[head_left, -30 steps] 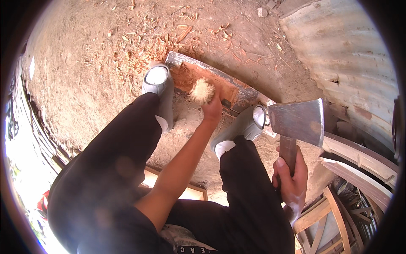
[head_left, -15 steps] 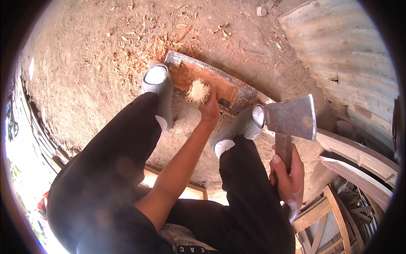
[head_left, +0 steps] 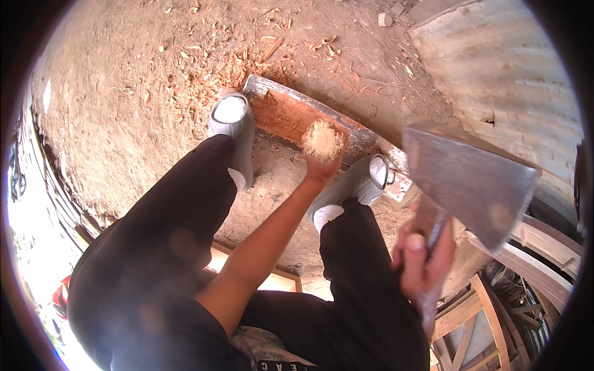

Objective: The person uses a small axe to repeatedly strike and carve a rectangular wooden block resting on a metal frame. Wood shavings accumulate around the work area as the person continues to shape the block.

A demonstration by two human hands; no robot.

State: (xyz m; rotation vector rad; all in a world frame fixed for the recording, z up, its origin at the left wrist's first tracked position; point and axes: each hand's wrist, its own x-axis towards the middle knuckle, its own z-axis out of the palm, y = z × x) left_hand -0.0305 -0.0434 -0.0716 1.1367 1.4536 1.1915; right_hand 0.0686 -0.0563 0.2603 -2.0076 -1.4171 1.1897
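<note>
My left hand (head_left: 326,168) is closed around an upright wooden handle, whose pale, frayed top end (head_left: 324,141) faces up. It looks like a chisel's handle, but its lower part is hidden. It stands over the right part of a long wooden board (head_left: 284,112), whose reddish-brown inner face is strewn with shavings. My right hand (head_left: 424,260) grips an axe (head_left: 473,179) by its short wooden handle. The axe head is raised right of the board, slightly blurred, its cutting edge facing right and away from my left hand.
My feet in grey clogs (head_left: 232,117) are at the board's near side, one by each end. Wood shavings (head_left: 204,83) litter the ground beyond. At the right are a corrugated metal sheet (head_left: 495,68), curved wooden pieces (head_left: 526,266) and a wooden frame (head_left: 461,315).
My left hand has moved right along the board with the frayed handle. The axe has risen toward me and to the right, its head tilting down at the cutting edge.
</note>
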